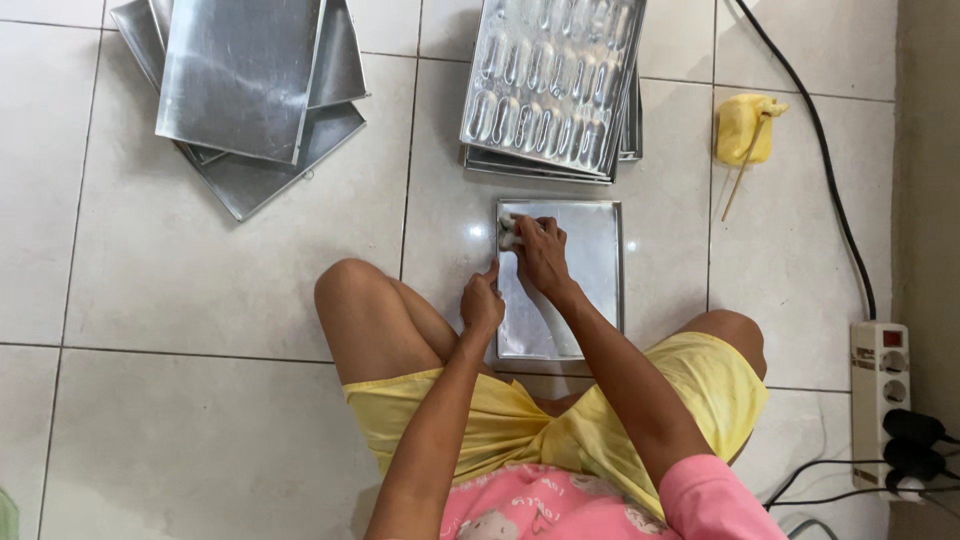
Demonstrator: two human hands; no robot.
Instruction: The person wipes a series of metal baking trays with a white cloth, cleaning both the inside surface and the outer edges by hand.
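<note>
A flat rectangular metal baking tray [598,262] lies on the tiled floor between my knees. My right hand [543,253] presses a small white wad [509,233] onto the tray's far left corner, fingers closed on it. Its material I cannot tell. My left hand [482,303] grips the tray's left edge and holds it steady.
A stack of moulded metal trays [550,85] sits just beyond the tray. Several flat trays [245,95] are piled at the far left. A yellow lump with a thin stick [745,130] lies at the right. A black cable [815,130] runs to a power strip [880,385].
</note>
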